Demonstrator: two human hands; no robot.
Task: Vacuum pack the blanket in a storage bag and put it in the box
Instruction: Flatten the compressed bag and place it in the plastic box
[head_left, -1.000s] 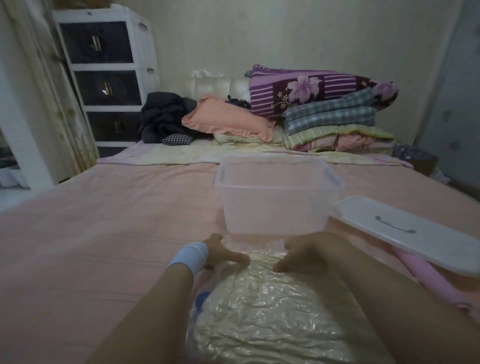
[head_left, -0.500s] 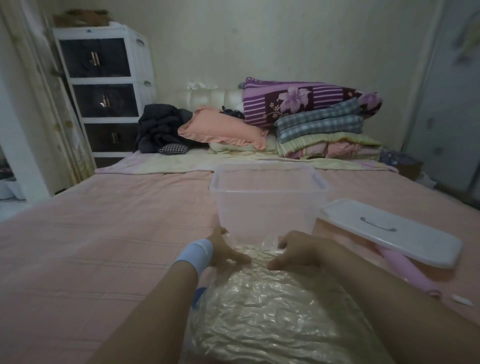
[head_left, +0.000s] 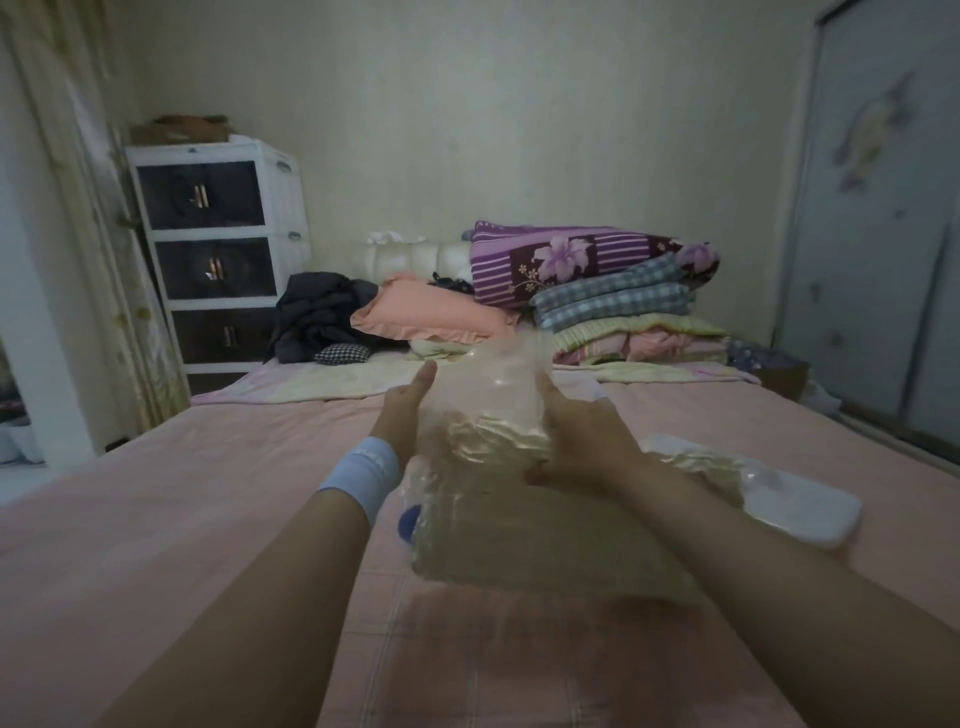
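The vacuum bag (head_left: 498, 525) holds the compressed cream blanket and is raised off the pink bed, its far end tipped upward. My left hand (head_left: 402, 415), with a blue wristband, holds the bag's left side with the thumb pointing up. On the right side, my right hand (head_left: 582, 447) grips the bag, fingers curled round its edge. A blue valve (head_left: 408, 519) shows on the bag's left. The clear plastic box (head_left: 589, 387) is almost wholly hidden behind the bag. Its white lid (head_left: 800, 506) lies on the bed to the right.
Folded quilts (head_left: 613, 291), an orange pillow (head_left: 431, 314) and dark clothes (head_left: 317, 317) are piled at the head of the bed. A white drawer unit (head_left: 218, 249) stands at the back left, and a wardrobe door (head_left: 883, 260) is on the right.
Both hands have lifted the packed bag's far end off the bed and up in front of the box. The view has tilted upward.
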